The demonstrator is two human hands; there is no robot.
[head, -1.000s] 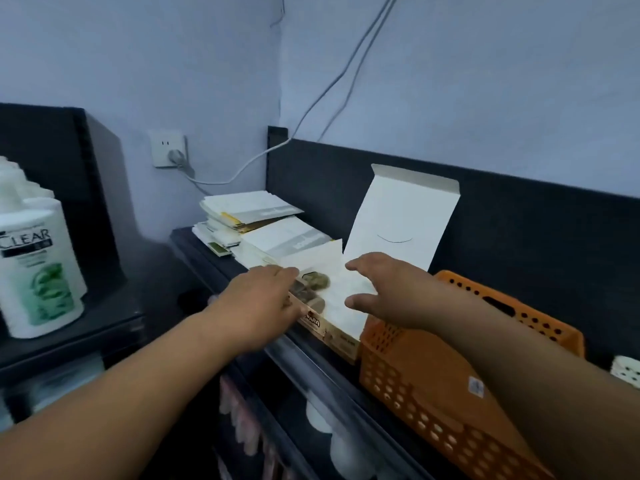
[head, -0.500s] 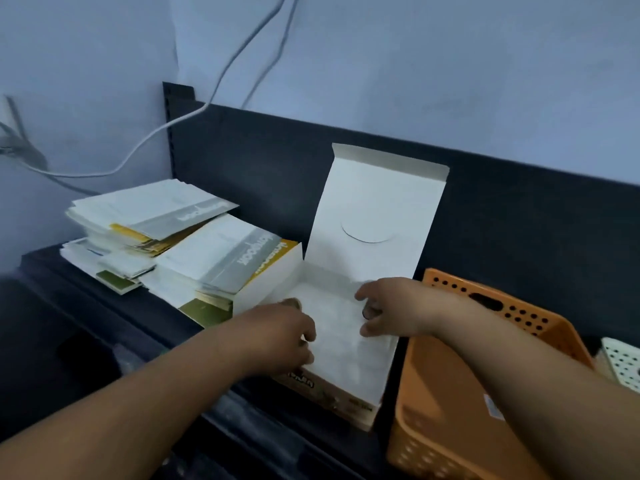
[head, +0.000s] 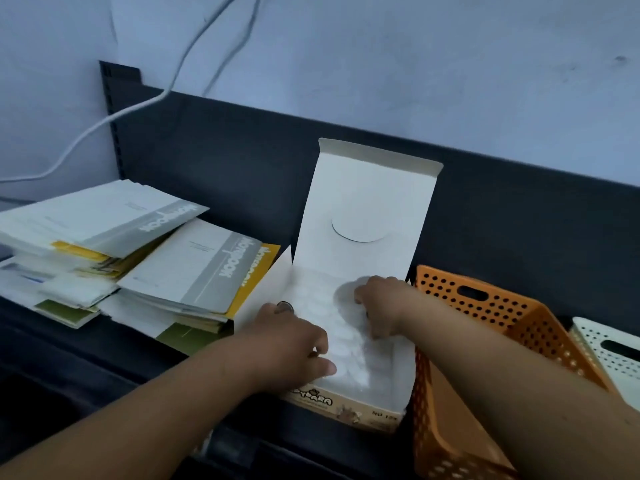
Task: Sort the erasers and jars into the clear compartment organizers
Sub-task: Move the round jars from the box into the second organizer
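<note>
Open cardboard box (head: 363,202) is reached into by both hands. Paper liner (head: 362,363) is pinched by curled left hand (head: 287,344) fingers. Right hand (head: 381,306) fingers are curled onto it; grip cannot be told.

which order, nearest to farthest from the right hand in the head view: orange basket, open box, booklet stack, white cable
1. open box: the right hand is inside it.
2. orange basket: just right of the hand.
3. booklet stack: left, beyond the box.
4. white cable: far left, on the wall.
</note>
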